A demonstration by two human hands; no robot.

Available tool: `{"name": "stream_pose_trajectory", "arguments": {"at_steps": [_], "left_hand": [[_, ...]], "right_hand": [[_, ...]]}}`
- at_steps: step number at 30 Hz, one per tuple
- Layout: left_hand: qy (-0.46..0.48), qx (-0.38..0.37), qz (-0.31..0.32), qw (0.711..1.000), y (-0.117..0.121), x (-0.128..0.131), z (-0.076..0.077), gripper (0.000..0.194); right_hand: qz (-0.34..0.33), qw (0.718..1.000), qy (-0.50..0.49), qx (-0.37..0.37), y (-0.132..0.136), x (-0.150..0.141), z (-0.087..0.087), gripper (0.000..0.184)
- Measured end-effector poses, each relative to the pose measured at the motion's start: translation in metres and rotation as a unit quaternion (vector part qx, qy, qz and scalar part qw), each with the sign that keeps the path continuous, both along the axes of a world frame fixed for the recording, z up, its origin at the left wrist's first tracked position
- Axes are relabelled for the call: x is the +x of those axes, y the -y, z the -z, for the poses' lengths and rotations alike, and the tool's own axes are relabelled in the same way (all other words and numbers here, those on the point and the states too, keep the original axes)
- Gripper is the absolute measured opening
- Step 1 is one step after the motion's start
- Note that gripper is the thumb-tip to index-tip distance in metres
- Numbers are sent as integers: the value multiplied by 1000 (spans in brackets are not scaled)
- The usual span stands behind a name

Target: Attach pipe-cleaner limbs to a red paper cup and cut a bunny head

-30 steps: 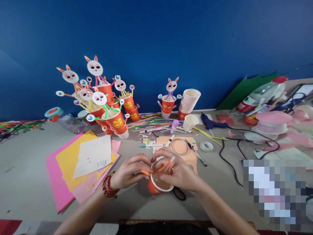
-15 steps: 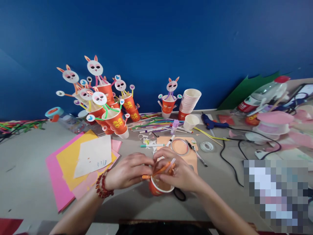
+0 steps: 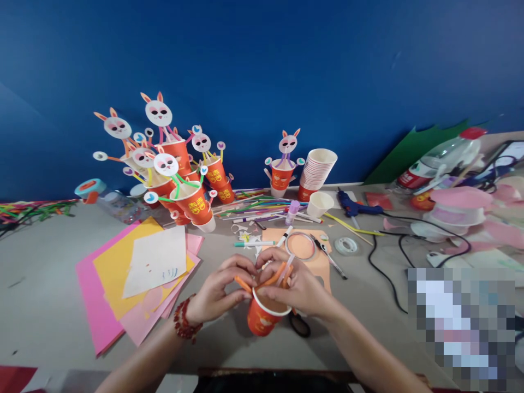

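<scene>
A red paper cup [image 3: 262, 319] sits low in the middle of the table, tilted a little toward me. My left hand [image 3: 216, 292] is closed, pinching the left end of an orange straw [image 3: 268, 278] at the cup's rim. My right hand [image 3: 298, 286] is closed over the cup's far rim, its fingers gripping the orange straw together with a white straw [image 3: 286, 267]. A red bead bracelet [image 3: 183, 322] circles my left wrist.
Finished bunny cups [image 3: 180, 169] stand at the back left, one more bunny cup [image 3: 283, 170] beside a stack of cups [image 3: 317, 169]. Pink and yellow paper sheets [image 3: 135, 273] lie left. Straws, markers, tape rolls [image 3: 346, 245], a blue glue gun [image 3: 352, 206] with black cord, and scissors [image 3: 301, 323] surround the hands.
The cup has tipped and dropped slightly, showing more of its red side. My left hand has shifted back a little along the orange straw; my right hand keeps its grip at the rim.
</scene>
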State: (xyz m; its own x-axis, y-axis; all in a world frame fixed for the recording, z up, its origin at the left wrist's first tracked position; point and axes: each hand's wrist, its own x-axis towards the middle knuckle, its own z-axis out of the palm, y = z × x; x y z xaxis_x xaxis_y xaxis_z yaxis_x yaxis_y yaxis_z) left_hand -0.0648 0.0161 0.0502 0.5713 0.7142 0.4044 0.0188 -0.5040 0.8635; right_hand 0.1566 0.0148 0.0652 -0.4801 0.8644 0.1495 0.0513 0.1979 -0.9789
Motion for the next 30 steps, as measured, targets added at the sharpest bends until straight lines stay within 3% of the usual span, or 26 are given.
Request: {"name": "stream_pose_trajectory", "arguments": {"at_steps": [2,4,8,15,30], "left_hand": [[39,-94,-51,993,4,5,14,14],[89,-174,-43,980,6,9,26,14],[145,-239,-26,960,9,13,40,16],[70,-199,-143,967,20,19,51,34],[75,-70,-14,995,4,5,23,19]], "right_hand": [[17,999,-28,-36,-1,-2,4,10],[24,997,-43,-60,-2,-5,8,15],[34,998,-30,-46,-3,-7,11,22],[63,997,31,19,-3,-7,14,16],[40,997,-57,-26,-10,6,12,29]]}}
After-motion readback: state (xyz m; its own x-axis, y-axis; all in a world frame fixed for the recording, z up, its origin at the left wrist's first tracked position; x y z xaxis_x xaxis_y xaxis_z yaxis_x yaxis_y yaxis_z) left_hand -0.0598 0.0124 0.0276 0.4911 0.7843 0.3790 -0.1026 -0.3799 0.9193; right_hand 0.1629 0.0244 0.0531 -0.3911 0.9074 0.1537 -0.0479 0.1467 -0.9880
